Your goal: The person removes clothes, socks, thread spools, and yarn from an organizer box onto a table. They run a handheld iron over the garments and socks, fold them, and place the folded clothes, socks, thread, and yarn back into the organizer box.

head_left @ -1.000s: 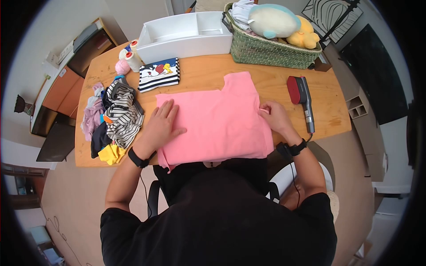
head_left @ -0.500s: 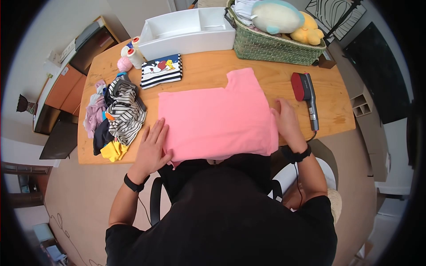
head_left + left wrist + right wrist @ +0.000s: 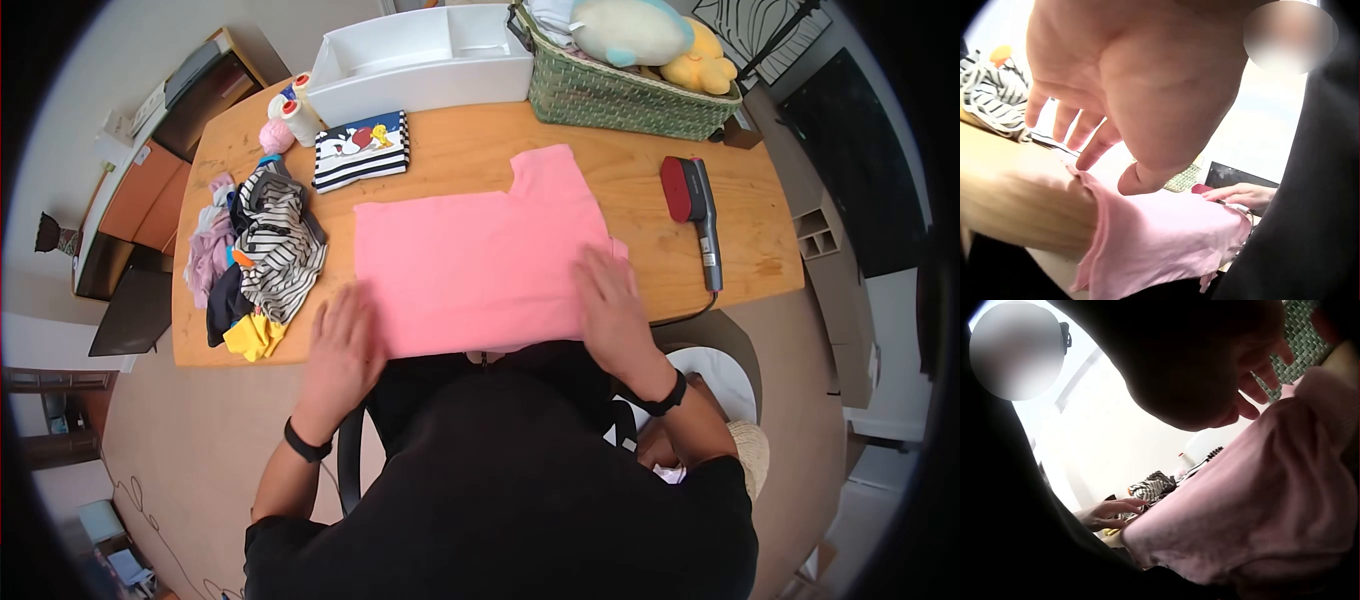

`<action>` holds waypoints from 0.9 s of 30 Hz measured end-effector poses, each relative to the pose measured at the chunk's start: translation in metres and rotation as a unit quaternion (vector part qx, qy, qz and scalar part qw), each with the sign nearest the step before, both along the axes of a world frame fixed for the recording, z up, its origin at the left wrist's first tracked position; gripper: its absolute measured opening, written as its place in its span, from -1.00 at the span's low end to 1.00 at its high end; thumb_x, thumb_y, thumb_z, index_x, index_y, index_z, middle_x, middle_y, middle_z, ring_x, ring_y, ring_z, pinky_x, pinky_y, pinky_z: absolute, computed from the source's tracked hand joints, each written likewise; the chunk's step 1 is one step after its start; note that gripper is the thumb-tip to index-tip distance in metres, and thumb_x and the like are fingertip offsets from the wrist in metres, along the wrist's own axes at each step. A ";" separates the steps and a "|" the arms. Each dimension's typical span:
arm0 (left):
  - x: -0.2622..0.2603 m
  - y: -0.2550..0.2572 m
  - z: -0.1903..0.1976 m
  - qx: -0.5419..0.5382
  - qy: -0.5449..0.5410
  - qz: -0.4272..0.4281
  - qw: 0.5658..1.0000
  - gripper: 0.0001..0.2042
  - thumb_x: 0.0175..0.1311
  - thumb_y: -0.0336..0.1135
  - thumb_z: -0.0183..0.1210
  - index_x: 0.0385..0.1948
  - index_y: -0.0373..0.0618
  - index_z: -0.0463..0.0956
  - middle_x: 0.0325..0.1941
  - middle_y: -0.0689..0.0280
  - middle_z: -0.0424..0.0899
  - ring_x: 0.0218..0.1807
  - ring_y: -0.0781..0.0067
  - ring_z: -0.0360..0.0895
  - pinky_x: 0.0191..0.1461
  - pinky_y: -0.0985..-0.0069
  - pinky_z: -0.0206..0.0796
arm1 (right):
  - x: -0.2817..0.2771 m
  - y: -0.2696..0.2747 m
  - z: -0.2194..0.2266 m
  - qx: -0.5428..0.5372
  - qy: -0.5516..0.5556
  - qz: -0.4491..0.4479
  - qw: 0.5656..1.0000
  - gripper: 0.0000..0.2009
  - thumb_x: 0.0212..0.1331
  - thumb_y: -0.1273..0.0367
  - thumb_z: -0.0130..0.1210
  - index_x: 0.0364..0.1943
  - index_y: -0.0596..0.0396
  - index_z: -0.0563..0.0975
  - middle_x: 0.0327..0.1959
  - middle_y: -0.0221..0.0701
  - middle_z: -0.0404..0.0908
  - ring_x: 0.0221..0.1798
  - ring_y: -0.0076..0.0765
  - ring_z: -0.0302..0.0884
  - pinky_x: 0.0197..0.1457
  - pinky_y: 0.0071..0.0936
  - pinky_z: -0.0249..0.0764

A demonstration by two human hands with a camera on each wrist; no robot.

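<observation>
A pink shirt [image 3: 470, 265] lies folded flat at the table's front edge, a sleeve [image 3: 548, 175] jutting out at its top right. Along the shirt's lower left edge is my left hand [image 3: 343, 345], fingers extended and slightly blurred. In the left wrist view that hand [image 3: 1141, 87] hovers over the cloth's side edge, thumb apart from the fingers. My right hand [image 3: 615, 315], also blurred, overlaps the shirt's right side with straight fingers. Loose wrinkles show in the shirt [image 3: 1260, 494] in the right wrist view, below the right hand's fingers.
Crumpled clothes [image 3: 265, 245] are heaped on the left. A folded striped garment [image 3: 362, 150] lies behind the shirt, near thread spools [image 3: 298, 122]. Along the back stand a white divided bin [image 3: 420, 95] and a green basket [image 3: 620, 105] with plush toys. A red-and-grey handheld brush-like appliance [image 3: 690, 205] lies at right.
My right hand lets go of the shirt's right edge and moves inward over the cloth. My left hand slides off the shirt's upper left toward its lower left edge.
</observation>
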State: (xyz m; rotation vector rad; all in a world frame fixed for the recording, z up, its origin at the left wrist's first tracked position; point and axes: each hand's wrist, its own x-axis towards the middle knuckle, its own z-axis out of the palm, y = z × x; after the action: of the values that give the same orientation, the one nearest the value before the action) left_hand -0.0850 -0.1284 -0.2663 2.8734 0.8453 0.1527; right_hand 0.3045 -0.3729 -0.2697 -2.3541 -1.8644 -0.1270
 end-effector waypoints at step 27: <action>0.162 0.058 -0.017 0.007 0.070 -0.172 0.982 0.41 0.28 0.82 0.10 0.83 -0.37 -0.01 0.96 -0.21 -0.10 0.98 -0.27 -0.22 0.87 -0.51 -0.31 | 0.074 0.153 -0.008 -0.119 0.044 0.132 0.983 0.13 0.54 -0.31 0.18 0.86 0.22 0.01 0.95 0.14 -0.18 0.98 0.29 -0.23 0.98 0.18 -0.20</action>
State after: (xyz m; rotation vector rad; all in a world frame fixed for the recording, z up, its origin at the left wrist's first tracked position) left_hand 0.0769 -0.0700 -0.2830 3.0155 0.3529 -0.0836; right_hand 0.3784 -0.2200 -0.2777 -2.1787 -2.2315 0.2362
